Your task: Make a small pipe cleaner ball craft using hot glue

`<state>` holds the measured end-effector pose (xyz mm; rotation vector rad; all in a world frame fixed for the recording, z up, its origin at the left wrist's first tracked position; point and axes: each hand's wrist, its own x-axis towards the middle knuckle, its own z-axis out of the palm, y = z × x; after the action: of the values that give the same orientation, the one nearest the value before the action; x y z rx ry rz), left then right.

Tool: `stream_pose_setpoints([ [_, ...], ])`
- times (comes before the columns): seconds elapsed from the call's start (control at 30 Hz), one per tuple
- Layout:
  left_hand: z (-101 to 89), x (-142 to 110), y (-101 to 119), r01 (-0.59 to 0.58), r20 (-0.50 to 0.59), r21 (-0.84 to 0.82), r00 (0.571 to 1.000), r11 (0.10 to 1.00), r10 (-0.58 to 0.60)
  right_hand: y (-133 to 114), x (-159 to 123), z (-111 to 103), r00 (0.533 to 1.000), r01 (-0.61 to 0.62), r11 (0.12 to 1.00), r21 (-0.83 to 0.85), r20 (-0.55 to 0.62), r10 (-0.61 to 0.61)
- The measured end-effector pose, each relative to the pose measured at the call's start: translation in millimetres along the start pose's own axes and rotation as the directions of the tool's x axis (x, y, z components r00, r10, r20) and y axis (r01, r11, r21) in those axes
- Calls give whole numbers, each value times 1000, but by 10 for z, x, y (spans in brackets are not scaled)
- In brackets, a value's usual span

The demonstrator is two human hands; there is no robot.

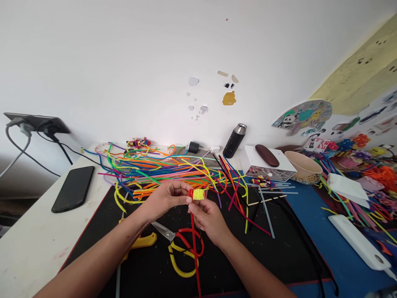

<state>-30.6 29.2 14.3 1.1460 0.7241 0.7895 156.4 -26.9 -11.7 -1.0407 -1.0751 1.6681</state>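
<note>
Between my two hands, above the black mat, is a small yellow and red pipe cleaner piece made of tight coils. My left hand pinches its red end between thumb and fingers. My right hand is closed at its lower side, where a long red pipe cleaner hangs down toward me. Below the hands, scissors with red and yellow handles lie with their blades pointing left. Partly behind my left forearm is a yellow-handled tool.
Many colored pipe cleaners spread across the table's back. A black bottle stands by the wall, beside a white box with a brown case on it. A phone lies left; a white power strip lies right.
</note>
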Motion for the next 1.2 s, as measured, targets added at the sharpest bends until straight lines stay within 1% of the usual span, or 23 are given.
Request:
stream_pose_setpoints([
  [0.2,-8,-3,16,31,35,29,999,999,-32,27,-17,-27,1000,-7,1000,11,9,7],
  [0.43,-9,0,20,47,26,68,998,997,-49,44,-24,-51,1000,-8,1000,3,13,8],
  [0.67,-3,26,2,41,-55,82,998,996,-36,39,-36,-63,1000,-22,999,-23,2,22],
  [0.83,-22,41,-1,32,-84,145,996,989,-20,11,-61,-64,1000,-14,1000,-27,9,15],
  [1.03,-34,56,-87,14,-119,249,993,969,16,-9,-73,-55,1000,-13,1000,-21,2,13],
  [1.2,-5,59,-128,18,-134,267,991,963,18,-1,-65,-21,1000,-12,1000,-24,-3,12],
])
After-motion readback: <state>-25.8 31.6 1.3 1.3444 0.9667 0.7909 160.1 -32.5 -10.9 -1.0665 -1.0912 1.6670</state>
